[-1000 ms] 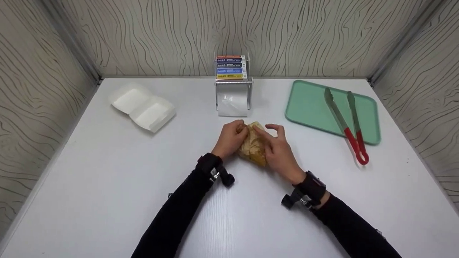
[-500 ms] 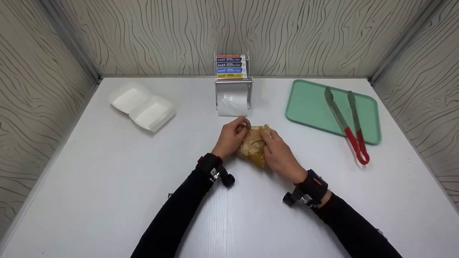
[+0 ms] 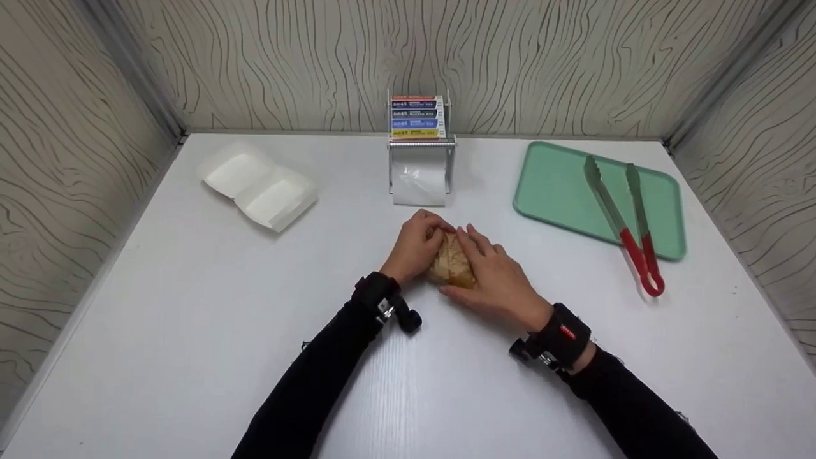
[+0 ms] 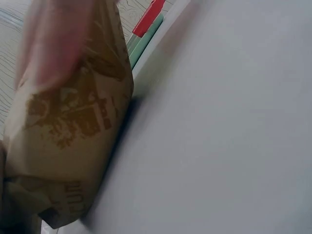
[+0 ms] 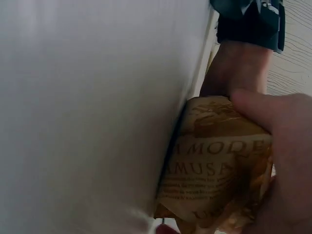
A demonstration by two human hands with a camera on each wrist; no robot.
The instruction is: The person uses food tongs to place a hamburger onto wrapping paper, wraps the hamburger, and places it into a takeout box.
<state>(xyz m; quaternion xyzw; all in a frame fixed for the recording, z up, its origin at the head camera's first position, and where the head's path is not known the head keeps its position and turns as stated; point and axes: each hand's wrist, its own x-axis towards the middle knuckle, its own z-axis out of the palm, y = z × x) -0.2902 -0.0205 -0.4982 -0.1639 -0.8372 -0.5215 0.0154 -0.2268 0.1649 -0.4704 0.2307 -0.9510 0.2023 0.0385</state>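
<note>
A small parcel in brown printed paper (image 3: 450,264) rests on the white table between both hands. Lettering and darker patches show on its paper (image 5: 209,165) in the right wrist view. My left hand (image 3: 414,243) grips its left side, fingers bent over the far edge. From the right, my right hand (image 3: 500,280) holds it, with the thumb along the near edge and the fingers at the far right. In the left wrist view, a blurred finger presses on the parcel (image 4: 68,126). What the paper wraps is hidden.
An open white clamshell box (image 3: 258,188) lies at the back left. A metal dispenser (image 3: 421,150) with a clear film roll and coloured labels stands behind the parcel. Red-handled tongs (image 3: 637,255) lie across a green tray (image 3: 548,191) on the right. Patterned walls enclose the table (image 3: 223,331).
My right hand has shifted from pinching the paper's upper right corner to cupping the parcel's right side, its thumb now at the near edge. The raised paper has been folded down; the parcel looks more compact.
</note>
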